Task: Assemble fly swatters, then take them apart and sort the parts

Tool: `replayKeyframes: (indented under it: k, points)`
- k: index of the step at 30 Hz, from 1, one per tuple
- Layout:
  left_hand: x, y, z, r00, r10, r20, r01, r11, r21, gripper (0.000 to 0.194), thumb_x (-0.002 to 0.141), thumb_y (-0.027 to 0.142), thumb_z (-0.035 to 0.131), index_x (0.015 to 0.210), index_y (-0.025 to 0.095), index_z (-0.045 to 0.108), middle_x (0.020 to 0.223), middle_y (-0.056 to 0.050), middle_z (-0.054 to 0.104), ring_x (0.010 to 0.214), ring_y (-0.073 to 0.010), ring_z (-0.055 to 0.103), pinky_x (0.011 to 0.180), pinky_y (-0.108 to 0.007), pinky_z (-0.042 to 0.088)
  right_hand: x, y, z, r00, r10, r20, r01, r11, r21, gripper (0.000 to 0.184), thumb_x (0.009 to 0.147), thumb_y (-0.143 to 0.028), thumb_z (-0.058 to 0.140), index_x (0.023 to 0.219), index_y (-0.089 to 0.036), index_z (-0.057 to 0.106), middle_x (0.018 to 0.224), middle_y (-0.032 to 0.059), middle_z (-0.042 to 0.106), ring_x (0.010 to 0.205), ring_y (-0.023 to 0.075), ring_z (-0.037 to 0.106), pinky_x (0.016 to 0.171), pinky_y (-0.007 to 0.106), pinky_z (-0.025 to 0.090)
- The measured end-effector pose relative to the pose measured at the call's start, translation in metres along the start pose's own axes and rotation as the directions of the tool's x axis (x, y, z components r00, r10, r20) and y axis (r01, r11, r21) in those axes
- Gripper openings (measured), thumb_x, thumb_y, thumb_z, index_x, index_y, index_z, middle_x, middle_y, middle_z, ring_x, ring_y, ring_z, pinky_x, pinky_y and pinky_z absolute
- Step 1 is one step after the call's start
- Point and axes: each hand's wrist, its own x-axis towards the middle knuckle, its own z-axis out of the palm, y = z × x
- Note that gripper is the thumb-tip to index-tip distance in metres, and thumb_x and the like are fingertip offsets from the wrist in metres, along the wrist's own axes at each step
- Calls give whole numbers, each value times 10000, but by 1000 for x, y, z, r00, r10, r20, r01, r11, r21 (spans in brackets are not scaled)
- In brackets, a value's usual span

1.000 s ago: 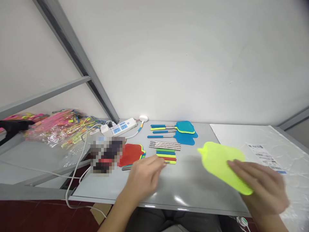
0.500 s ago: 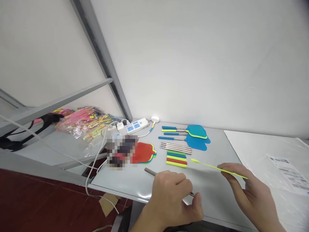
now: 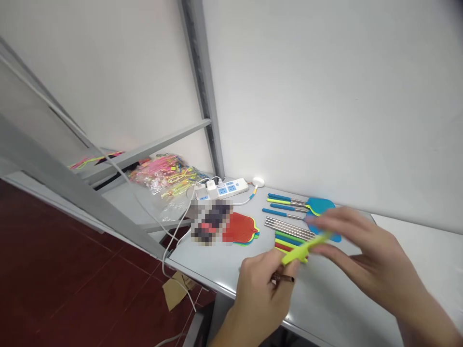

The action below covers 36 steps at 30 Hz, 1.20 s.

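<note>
My left hand (image 3: 262, 294) is shut on a steel rod (image 3: 284, 278) with a dark end. My right hand (image 3: 365, 255) pinches a neon yellow plastic fly swatter head (image 3: 306, 249), blurred by motion, just above the rod. Beyond my hands lie several loose steel rods (image 3: 289, 229) and a stack of coloured handle sleeves (image 3: 285, 241). Farther back are blue-handled fly swatters (image 3: 285, 205) with a blue mesh head (image 3: 320, 206), partly hidden by my right hand. Red mesh swatter heads (image 3: 239, 228) are stacked to the left.
A pixelated object (image 3: 211, 222) stands beside the red heads. A power strip (image 3: 222, 189) with plugs and white cables lies at the back of the grey table (image 3: 224, 270). A plastic bag of pink and yellow items (image 3: 162, 176) sits on a shelf to the left.
My hands have come closer together, with the yellow head now near the rod. The whole table has shifted right in the view as the camera turned.
</note>
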Motion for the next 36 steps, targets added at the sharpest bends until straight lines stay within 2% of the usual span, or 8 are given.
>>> replayKeyframes:
  k: [2,5,11,15,18,22,24,36]
  points:
    - [-1,-2,-2,987,-145,-64,129,968,-215,304,935,364,516,686,190,517,540,40,423,479,-88,345,476,-229,271,10,-10,20,988,94,-125,-100,994,-37,658,832,-473,654,1424,-313,416,1270,105,549,1122,288,571,787,373,561]
    - [-1,-9,-5,964,-258,-61,203,865,-460,342,909,439,556,699,168,552,582,27,445,534,-93,372,509,-226,309,16,-20,47,992,125,20,-125,992,-15,966,781,-576,661,1536,-246,157,1427,153,438,1265,351,474,930,459,512]
    - [-3,-32,-16,934,-357,-11,256,689,-678,381,811,525,665,861,150,630,722,1,539,643,-108,445,626,-236,405,20,-15,73,962,111,250,-108,994,-25,1127,654,-641,731,1538,-261,143,1433,162,419,1277,388,451,954,505,486]
    - [0,-51,-29,913,-407,12,297,644,-705,433,836,550,622,686,155,528,536,68,349,491,-64,279,476,-202,255,29,-12,87,944,108,312,-107,994,-21,1030,712,-558,710,1531,-255,164,1372,161,466,1247,362,486,938,490,494]
    - [6,-59,-47,866,-475,-157,188,600,-778,345,861,496,614,777,164,570,553,87,318,436,-41,193,429,-192,178,39,-8,104,947,85,309,-81,996,-28,979,728,-476,692,1519,-213,180,1367,173,490,1262,361,478,980,521,452]
    - [11,-64,-76,699,-539,-469,-178,504,-845,352,885,515,538,787,184,605,556,88,308,383,-24,167,405,-188,183,51,6,140,923,101,372,-93,995,-41,873,709,-447,678,1441,-122,330,1342,203,536,1248,357,501,1074,555,340]
    - [10,-66,-86,665,-511,-545,-289,497,-818,465,886,597,471,737,179,608,528,78,303,375,-33,213,410,-198,212,53,14,159,889,77,451,-76,997,-22,853,689,-452,683,1410,-107,383,1339,200,548,1248,346,504,1121,553,267]
    - [9,-68,-74,697,-519,-495,-321,391,-862,544,897,599,390,622,168,578,519,63,255,380,-44,210,416,-219,198,56,25,202,788,45,614,-46,999,-14,868,684,-501,674,1410,-101,416,1404,205,499,1296,350,439,1139,544,181]
